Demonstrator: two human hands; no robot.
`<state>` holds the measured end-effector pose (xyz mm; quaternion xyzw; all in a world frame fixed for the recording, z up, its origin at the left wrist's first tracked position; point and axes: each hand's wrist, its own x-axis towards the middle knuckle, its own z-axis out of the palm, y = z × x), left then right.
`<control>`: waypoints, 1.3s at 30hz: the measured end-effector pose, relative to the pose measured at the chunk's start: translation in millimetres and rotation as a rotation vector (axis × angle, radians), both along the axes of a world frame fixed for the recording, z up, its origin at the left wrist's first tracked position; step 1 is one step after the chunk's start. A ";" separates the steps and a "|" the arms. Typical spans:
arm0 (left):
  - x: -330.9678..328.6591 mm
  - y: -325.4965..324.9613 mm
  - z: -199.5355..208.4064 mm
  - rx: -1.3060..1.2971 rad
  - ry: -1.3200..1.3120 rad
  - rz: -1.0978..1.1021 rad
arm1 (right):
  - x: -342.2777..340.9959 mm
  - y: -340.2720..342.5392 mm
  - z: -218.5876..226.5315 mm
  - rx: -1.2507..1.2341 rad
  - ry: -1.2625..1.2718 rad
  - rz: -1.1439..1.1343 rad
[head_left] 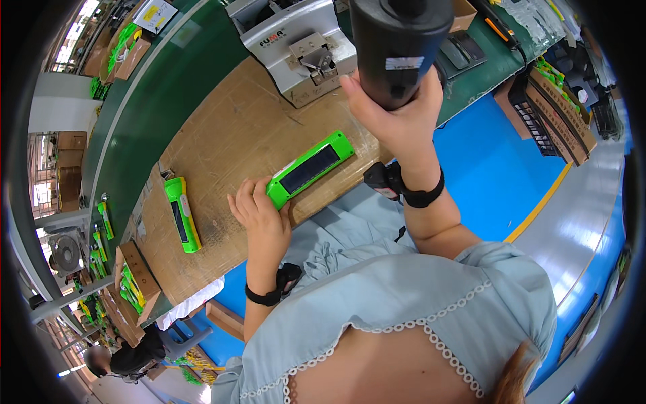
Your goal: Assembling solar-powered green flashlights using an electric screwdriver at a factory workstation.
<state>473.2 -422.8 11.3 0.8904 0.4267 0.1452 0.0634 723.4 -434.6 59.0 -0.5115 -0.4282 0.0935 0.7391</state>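
Observation:
My left hand (261,212) grips the near-left end of a green flashlight (311,170), which lies on the cardboard sheet with its dark solar panel facing up. In my right hand (402,121) is a thick black cylindrical tool that looks like an electric screwdriver (397,47). The fingers wrap round its lower part, and the tip is hidden. This tool hangs close to the camera, right of the flashlight's far end. A second flashlight, green and yellow (182,215), lies left of my left hand, untouched.
Brown cardboard (222,135) covers the green bench. A metal fixture (299,57) stands at the bench's far side. Boxes of green parts sit at the left (136,283) and the right (555,101). Another person (124,357) is at lower left, beyond the bench.

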 end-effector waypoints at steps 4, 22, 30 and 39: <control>-10.4 4.7 15.5 0.025 0.089 0.086 | 3.6 0.1 -10.1 -0.026 -0.061 -0.035; 95.1 305.4 -18.7 0.363 0.199 0.431 | -35.1 -17.3 54.3 -0.444 -0.303 0.235; 58.3 286.7 -36.4 0.071 -0.163 0.210 | 78.6 -107.6 43.6 -0.454 0.305 0.219; 9.1 59.1 -23.5 -0.319 -0.608 0.029 | 184.4 -73.7 -78.8 -0.063 1.013 -0.135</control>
